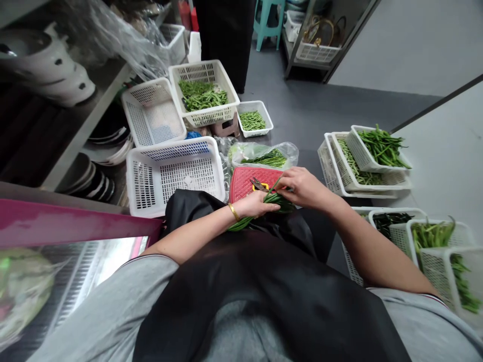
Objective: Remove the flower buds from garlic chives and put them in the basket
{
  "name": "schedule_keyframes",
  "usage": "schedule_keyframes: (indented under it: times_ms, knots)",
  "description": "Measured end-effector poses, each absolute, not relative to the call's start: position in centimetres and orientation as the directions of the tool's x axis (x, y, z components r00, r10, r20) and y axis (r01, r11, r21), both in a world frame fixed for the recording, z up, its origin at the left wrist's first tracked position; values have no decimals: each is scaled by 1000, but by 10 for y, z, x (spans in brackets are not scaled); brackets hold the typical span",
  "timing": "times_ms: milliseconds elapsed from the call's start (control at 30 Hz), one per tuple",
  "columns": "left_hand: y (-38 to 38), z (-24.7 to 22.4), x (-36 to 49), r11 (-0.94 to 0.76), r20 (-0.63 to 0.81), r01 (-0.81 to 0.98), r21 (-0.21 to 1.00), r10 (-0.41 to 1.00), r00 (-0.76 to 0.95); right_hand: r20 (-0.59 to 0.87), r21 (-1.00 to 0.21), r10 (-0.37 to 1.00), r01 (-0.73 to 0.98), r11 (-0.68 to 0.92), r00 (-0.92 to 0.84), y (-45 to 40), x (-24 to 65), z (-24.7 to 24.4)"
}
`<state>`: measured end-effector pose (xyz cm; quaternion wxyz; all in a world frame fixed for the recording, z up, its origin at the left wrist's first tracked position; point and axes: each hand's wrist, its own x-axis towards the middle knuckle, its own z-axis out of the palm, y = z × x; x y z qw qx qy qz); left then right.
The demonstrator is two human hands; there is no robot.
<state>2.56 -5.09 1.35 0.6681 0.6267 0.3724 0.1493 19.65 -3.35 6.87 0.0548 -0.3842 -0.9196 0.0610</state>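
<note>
1. Grey floor (290, 113) lies beyond.
2. Left hand (254, 203) clasps green stems (241, 223) over the lap (277, 231); right hand (302, 187) pinches near their right end.
3. Probably light, bendy, easily bruised; hold mid-bundle, gently.

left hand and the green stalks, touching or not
Touching. The head view shows it: the left hand is wrapped around the green stalks, which stick out on both sides of it.

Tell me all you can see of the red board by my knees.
The red board lies beyond the left hand, its surface patterned, its far corners rounded, plastic by its look. A dark tool with a yellow handle rests on it. The clear bag sits just past its far edge. Its near side is hidden.
</note>
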Motion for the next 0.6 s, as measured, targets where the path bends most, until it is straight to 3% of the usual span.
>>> schedule_keyframes:
  times_ms: [67, 100, 167, 267, 333, 433, 600]
  knots:
    - [-51, 15, 26, 167, -314, 275, 947, 671, 671, 96, -55, 742, 741, 669, -663, -35, 189, 65]
    - [-51, 15, 26, 170, -318, 280, 945, 676, 665, 141, -70, 774, 774, 629, -617, -35, 186, 64]
    - [-52, 15, 25, 175, -318, 276, 945, 689, 651, 258, -296, 862, 813, 501, -437, -33, 189, 62]
    - [-52, 15, 21, 194, -305, 239, 952, 698, 648, 332, -681, 934, 653, 332, -129, -30, 211, 67]
    - [-51, 15, 18, 207, -307, 227, 952, 692, 654, 291, -792, 951, 532, 299, -102, -33, 229, 75]
    - [-50, 15, 15, 219, -317, 230, 948, 678, 663, 221, -775, 951, 554, 305, -214, -39, 242, 85]
    - [-48, 14, 15, 249, -313, 195, 949, 664, 679, 157, -565, 872, 682, 465, -464, -36, 222, 80]
